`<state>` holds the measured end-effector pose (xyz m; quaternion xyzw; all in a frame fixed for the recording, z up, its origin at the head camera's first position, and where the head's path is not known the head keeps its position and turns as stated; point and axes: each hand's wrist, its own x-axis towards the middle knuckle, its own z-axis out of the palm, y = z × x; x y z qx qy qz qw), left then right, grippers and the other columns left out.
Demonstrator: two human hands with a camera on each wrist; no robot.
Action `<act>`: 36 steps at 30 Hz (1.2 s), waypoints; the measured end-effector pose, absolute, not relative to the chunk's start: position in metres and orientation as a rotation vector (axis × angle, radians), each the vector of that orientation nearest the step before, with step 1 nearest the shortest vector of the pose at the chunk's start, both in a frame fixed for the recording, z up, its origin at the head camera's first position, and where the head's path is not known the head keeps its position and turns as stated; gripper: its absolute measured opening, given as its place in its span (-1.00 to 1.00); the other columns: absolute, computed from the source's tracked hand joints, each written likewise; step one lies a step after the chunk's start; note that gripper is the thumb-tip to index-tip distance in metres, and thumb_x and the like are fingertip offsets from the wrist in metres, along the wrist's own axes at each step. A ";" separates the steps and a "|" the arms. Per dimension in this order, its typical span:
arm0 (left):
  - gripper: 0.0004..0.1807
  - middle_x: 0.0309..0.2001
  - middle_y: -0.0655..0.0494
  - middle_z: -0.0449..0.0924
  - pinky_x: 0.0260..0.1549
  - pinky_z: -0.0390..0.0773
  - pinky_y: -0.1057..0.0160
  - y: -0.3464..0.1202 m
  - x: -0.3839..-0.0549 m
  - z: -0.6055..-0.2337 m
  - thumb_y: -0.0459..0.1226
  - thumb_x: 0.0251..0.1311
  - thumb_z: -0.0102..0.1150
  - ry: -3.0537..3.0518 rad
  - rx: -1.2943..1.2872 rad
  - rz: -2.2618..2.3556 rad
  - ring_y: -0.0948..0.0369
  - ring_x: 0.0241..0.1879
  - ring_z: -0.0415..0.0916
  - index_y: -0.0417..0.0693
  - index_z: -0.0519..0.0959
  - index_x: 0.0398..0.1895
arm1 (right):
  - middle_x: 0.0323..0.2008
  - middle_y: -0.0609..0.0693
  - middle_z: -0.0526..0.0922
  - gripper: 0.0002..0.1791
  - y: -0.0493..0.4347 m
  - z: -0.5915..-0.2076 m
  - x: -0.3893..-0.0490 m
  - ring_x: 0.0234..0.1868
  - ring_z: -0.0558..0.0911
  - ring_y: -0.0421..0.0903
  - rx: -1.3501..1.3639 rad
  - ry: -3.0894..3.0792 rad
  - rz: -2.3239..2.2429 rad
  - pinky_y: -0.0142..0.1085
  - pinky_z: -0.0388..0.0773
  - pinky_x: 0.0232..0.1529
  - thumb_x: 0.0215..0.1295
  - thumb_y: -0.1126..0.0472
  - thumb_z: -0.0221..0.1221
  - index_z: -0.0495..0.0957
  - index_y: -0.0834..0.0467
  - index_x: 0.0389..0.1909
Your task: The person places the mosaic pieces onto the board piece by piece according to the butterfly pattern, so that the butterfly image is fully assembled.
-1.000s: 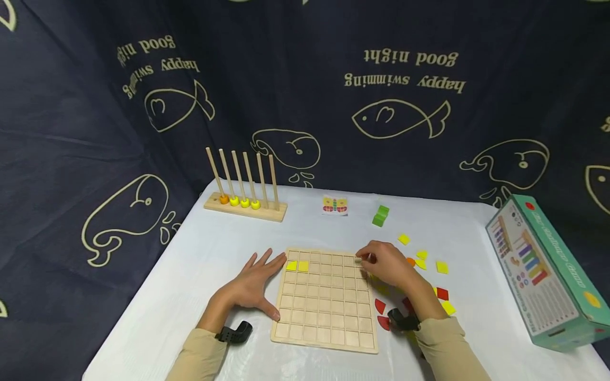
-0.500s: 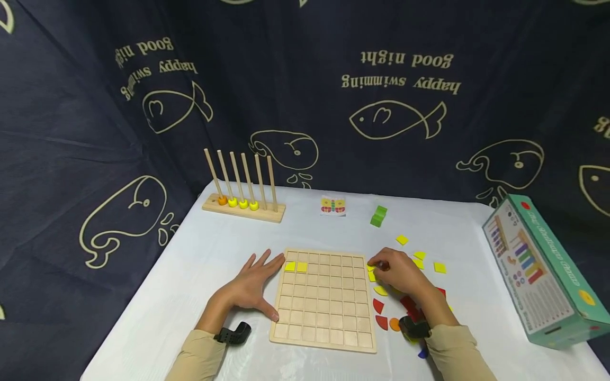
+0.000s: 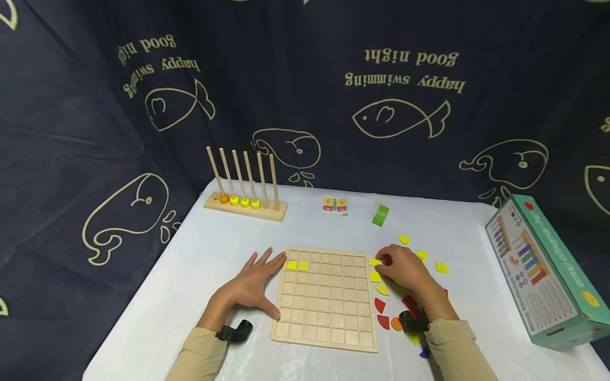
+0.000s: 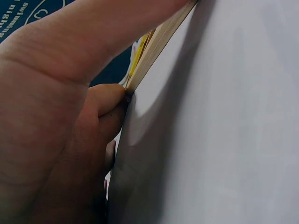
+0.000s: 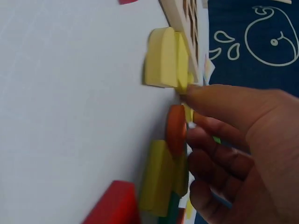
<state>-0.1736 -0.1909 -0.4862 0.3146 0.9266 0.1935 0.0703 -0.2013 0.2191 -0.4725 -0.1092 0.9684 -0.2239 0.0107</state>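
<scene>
My left hand (image 3: 252, 284) is spread at the left side of a wooden grid board (image 3: 323, 305), fingertips and thumb at its edge. The left wrist view shows the board's rim (image 4: 159, 46) beside that hand. Two yellow pieces, one curved (image 3: 291, 265) and one square (image 3: 303, 266), sit side by side in the board's second row. Just right of the board, my right hand (image 3: 404, 269) pinches a small yellow piece (image 3: 374, 262) between thumb and index finger. A yellow square (image 3: 375, 277) and a yellow quarter-round (image 3: 382, 289) lie below it.
Red quarter-rounds (image 3: 379, 305), an orange disc (image 3: 396, 324) and other coloured pieces lie around the right forearm. Toward the back are a peg stand (image 3: 248, 210) with rings, a butterfly picture card (image 3: 335, 205) and green blocks (image 3: 380, 216). A tall box (image 3: 538, 275) stands far right.
My right hand has moved right from the board's upper right corner to the yellow pieces, then slightly further right with its fingertips at one. The left hand has stayed in place.
</scene>
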 end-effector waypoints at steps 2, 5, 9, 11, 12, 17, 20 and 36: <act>0.57 0.51 0.08 -0.09 0.35 -0.33 -0.16 -0.191 -0.174 -0.485 0.48 -0.63 0.37 2.788 0.952 0.586 -0.04 0.47 -0.31 -0.04 -0.07 0.54 | -0.49 -0.10 0.47 -0.73 0.220 -0.473 -0.201 -0.45 0.43 -0.10 -0.319 3.052 -0.678 -0.24 0.38 -0.42 0.05 -0.01 0.41 0.63 0.09 -0.38; 0.57 0.51 0.08 -0.10 0.35 -0.34 -0.15 -0.191 -0.173 -0.483 0.47 -0.62 0.38 2.781 0.951 0.595 -0.04 0.47 -0.32 -0.04 -0.07 0.54 | -0.53 -0.10 0.45 -0.64 0.221 -0.474 -0.201 -0.48 0.41 -0.11 -0.292 3.070 -0.664 -0.27 0.36 -0.47 0.01 -0.14 0.41 0.56 0.05 -0.51; 0.56 0.51 0.08 -0.11 0.35 -0.33 -0.15 -0.191 -0.173 -0.483 0.48 -0.61 0.37 2.782 0.951 0.588 -0.04 0.47 -0.32 -0.04 -0.08 0.54 | -0.54 -0.10 0.44 -0.67 0.220 -0.472 -0.202 -0.50 0.41 -0.12 -0.289 3.038 -0.686 -0.27 0.35 -0.48 0.03 -0.09 0.41 0.57 0.06 -0.45; 0.56 0.51 0.08 -0.11 0.35 -0.33 -0.16 -0.191 -0.174 -0.484 0.48 -0.62 0.37 2.785 0.949 0.582 -0.04 0.47 -0.32 -0.05 -0.08 0.54 | -0.53 -0.09 0.44 -0.70 0.219 -0.470 -0.202 -0.49 0.41 -0.12 -0.293 3.012 -0.715 -0.25 0.35 -0.48 0.06 0.01 0.41 0.59 0.09 -0.30; 0.57 0.51 0.08 -0.11 0.35 -0.33 -0.16 -0.191 -0.173 -0.483 0.48 -0.62 0.37 2.786 0.947 0.583 -0.04 0.47 -0.32 -0.04 -0.07 0.54 | -0.52 -0.08 0.44 -0.69 0.218 -0.469 -0.203 -0.48 0.41 -0.12 -0.292 2.999 -0.728 -0.25 0.35 -0.47 0.07 0.05 0.40 0.60 0.10 -0.22; 0.56 0.51 0.06 -0.09 0.35 -0.32 -0.18 -0.190 -0.174 -0.484 0.48 -0.62 0.38 2.786 0.952 0.595 -0.06 0.47 -0.31 -0.06 -0.06 0.53 | -0.43 -0.05 0.46 -0.67 0.215 -0.469 -0.207 -0.39 0.42 -0.08 -0.290 2.962 -0.744 -0.23 0.36 -0.39 0.10 0.14 0.33 0.63 0.10 -0.08; 0.57 0.51 0.05 -0.09 0.35 -0.31 -0.17 -0.189 -0.174 -0.484 0.48 -0.62 0.37 2.785 0.956 0.590 -0.06 0.47 -0.30 -0.06 -0.06 0.53 | -0.41 -0.05 0.46 -0.76 0.215 -0.471 -0.208 -0.36 0.43 -0.07 -0.250 2.967 -0.755 -0.22 0.37 -0.36 0.07 0.12 0.33 0.65 0.08 -0.22; 0.56 0.51 0.08 -0.08 0.35 -0.32 -0.17 -0.193 -0.171 -0.488 0.49 -0.62 0.36 2.795 0.953 0.601 -0.05 0.47 -0.30 -0.05 -0.04 0.53 | -0.41 -0.04 0.48 -0.70 0.205 -0.471 -0.216 -0.36 0.44 -0.08 -0.183 2.936 -0.773 -0.24 0.40 -0.39 -0.05 0.09 0.39 0.61 0.12 -0.29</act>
